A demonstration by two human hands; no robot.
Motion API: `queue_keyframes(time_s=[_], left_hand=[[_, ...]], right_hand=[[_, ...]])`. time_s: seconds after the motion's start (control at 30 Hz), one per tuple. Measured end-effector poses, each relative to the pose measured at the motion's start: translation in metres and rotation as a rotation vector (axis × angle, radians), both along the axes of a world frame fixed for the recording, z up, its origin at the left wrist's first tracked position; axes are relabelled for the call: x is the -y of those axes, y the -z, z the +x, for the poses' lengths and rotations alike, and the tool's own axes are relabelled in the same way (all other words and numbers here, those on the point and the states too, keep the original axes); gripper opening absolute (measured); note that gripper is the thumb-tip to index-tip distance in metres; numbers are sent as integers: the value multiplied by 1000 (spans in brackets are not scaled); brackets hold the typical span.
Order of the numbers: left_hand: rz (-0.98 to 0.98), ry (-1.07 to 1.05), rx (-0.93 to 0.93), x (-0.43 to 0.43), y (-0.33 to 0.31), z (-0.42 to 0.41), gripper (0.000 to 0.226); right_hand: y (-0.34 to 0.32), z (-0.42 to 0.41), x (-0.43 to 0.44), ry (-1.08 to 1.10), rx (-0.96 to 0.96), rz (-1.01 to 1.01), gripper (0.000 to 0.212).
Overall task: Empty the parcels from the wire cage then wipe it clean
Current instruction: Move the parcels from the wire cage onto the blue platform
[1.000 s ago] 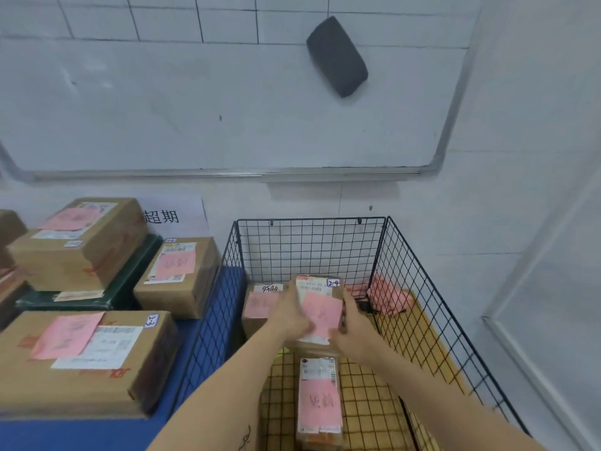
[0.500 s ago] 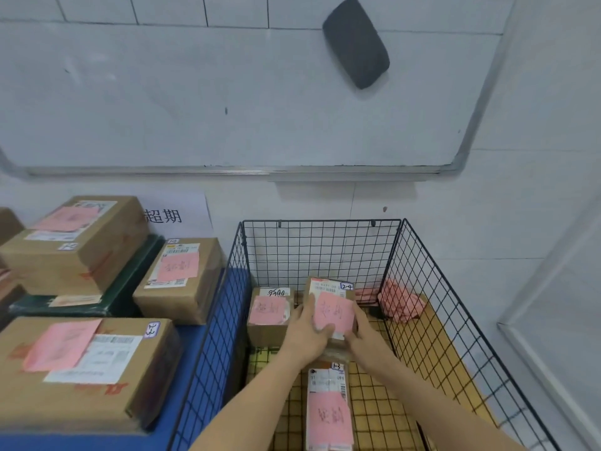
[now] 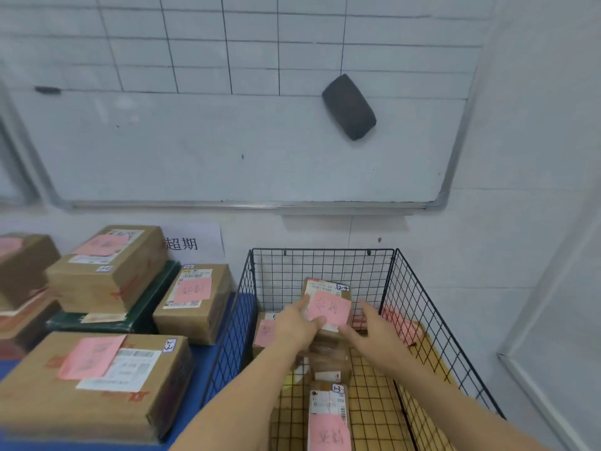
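Left hand (image 3: 300,327) gripped the pink-noted parcel (image 3: 328,312) lifted inside the wire cage (image 3: 422,323), right hand (image 3: 374,333) spread open beside it, empty; three-ish more parcels (image 3: 329,418) plus pink stuff remained inside, wiping not yet begun.

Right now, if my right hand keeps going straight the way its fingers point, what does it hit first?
Probably the pink item lying against the wire cage at its far right corner. The right hand is open, fingers aimed forward, just right of the parcel that the left hand holds. Depth is unclear.
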State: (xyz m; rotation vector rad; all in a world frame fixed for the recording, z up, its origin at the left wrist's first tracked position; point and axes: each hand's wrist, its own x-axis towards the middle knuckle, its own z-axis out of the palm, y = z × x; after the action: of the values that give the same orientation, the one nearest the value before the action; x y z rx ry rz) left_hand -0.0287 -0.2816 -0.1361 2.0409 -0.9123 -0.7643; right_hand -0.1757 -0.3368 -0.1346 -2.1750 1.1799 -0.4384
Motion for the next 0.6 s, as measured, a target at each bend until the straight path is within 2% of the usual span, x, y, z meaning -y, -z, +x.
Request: queue_keyframes(time_s=[0.23, 0.33, 0.6], left_hand=[[-204, -41, 137, -24, -103, 9, 65], [-249, -77, 173, -42, -135, 13, 66], [-296, -195, 175, -96, -165, 38, 64]], right_hand=[[-95, -1, -18, -63, 59, -228, 76], [-121, 1, -27, -74, 104, -259, 80], [-139, 33, -59, -184, 185, -265, 72]])
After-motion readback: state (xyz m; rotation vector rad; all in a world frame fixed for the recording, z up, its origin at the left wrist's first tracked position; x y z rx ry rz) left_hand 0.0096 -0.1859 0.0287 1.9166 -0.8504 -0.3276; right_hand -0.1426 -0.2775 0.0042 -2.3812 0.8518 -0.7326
